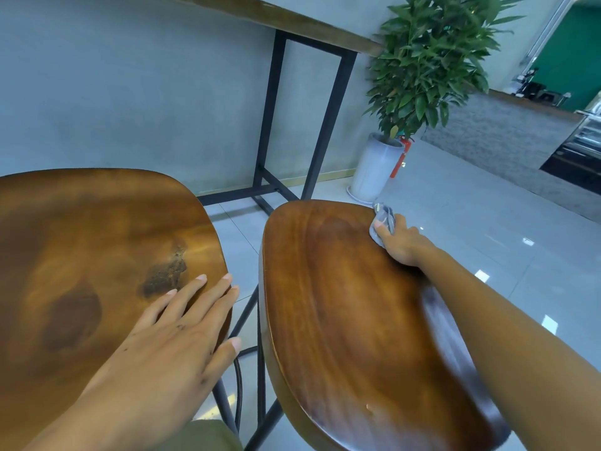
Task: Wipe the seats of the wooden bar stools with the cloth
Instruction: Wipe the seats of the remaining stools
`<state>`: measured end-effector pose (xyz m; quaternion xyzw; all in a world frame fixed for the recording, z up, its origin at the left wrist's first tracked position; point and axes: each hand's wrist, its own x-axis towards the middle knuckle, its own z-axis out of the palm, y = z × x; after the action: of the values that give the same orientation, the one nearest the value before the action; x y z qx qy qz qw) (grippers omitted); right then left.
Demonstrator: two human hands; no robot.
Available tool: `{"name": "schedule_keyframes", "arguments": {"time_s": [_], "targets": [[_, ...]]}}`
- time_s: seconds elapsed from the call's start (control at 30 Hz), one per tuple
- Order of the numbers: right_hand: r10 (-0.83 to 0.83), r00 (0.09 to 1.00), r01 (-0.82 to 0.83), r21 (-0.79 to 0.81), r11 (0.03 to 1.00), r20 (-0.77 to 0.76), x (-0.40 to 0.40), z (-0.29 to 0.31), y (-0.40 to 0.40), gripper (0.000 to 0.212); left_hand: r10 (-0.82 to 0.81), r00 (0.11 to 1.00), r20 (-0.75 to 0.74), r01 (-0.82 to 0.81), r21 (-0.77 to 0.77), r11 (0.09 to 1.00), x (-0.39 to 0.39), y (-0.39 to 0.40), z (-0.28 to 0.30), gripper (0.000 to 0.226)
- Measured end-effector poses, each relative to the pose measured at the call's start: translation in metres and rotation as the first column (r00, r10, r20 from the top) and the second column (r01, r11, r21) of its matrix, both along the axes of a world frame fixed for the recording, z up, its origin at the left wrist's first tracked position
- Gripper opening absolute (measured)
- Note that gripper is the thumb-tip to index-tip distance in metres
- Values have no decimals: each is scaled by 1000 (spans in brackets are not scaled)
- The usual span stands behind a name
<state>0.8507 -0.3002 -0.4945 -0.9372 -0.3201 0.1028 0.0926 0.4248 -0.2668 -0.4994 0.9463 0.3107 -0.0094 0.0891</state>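
I count two wooden stools side by side: the left stool (97, 255) and the right stool (351, 320). My left hand (175, 333) lies flat on the left seat, fingers spread. My right hand (401, 244) grips the one grey cloth (383, 222) at the right seat's far edge.
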Motion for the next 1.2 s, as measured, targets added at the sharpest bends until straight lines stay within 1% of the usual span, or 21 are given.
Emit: {"name": "schedule_keyframes", "arguments": {"time_s": [0.2,0.3,0.33,0.37,0.43,0.5,0.6,0.67,0.7,0.73,0.8,0.87,0.93,1.07,1.13,1.2], "targets": [[-6,999,2,-76,997,-48,6,-4,-30,76,3,999,49,-4,6,1000,2,4,-1,86],[-8,996,-2,-112,994,-90,4,2,-27,74,25,996,89,-28,32,999,0,7,-9,78],[-12,994,0,-110,994,-108,5,3,-24,74,10,998,66,-15,65,998,-1,10,-11,74],[-23,992,10,-102,995,-125,6,5,-21,73,17,999,34,-19,66,998,-1,11,-13,70],[-47,990,38,-67,997,-136,5,8,-10,71,15,999,34,-17,79,997,-1,13,-18,63],[-69,988,64,-40,997,-135,2,12,0,71,-1,1000,11,0,60,998,1,14,-19,62],[-62,990,60,-14,998,-129,-3,16,9,70,16,1000,15,-17,15,1000,-2,14,-18,64],[-62,987,61,-12,998,-147,-7,20,5,71,51,999,5,-51,-37,998,-4,12,-13,70],[-64,983,64,-3,998,-172,-8,21,2,71,46,998,47,-44,-29,999,-2,12,-13,76],[-51,979,56,16,998,-199,-7,20,-3,70,27,995,99,-28,12,1000,-1,13,-17,81],[-51,969,60,27,998,-243,-9,20,-17,67,22,995,95,-22,4,1000,1,12,-16,88],[-80,977,81,-2,997,-197,-6,14,-34,75,22,995,97,-22,1,1000,1,11,-15,95],[-96,985,96,-10,995,-145,-10,12,-51,78,22,994,106,-25,22,999,0,12,-18,97],[-98,995,99,43,994,-28,-25,3,-88,69,25,996,83,-29,45,999,1,14,-21,93],[-109,994,109,78,991,-9,-39,-2,-107,66,36,995,88,-40,44,998,1,16,-23,90],[-126,992,128,91,988,-25,-50,-8,-129,69,53,996,74,-54,10,998,0,17,-24,86]]}}
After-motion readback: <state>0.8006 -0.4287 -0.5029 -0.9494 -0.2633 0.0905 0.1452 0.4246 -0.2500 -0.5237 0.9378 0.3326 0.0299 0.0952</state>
